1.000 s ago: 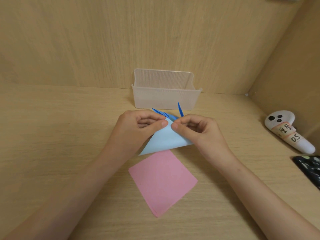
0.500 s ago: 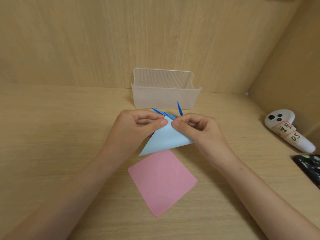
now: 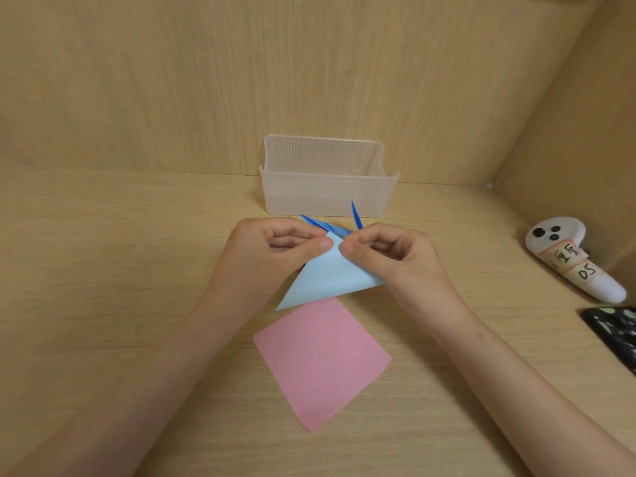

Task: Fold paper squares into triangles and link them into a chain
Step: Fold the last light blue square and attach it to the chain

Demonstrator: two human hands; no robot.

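two bare hands meet over a wooden desk [image 3: 103,270], both working the top corner of a light blue paper [image 3: 327,273] folded into a triangle. the left hand [image 3: 268,249] has its fingers curled and its thumb pressed against the corner from the left; the right hand [image 3: 389,253] mirrors it, thumb and curled fingers pinching the same corner from the right. the paper hangs from that grip, its lower point reaching down toward the left and just overlapping the top edge of a pink square [image 3: 320,359] that lies flat on the desk below the hands. behind the fingers, dark blue paper points [image 3: 356,216] stick up, how they are held is hidden. a clear ribbed plastic box [image 3: 327,191] stands just beyond the hands against the back wall. at the right edge lie a white controller [image 3: 571,256] with a handwritten label and, nearer the camera, a dark patterned object [image 3: 616,332], cut off by the frame.
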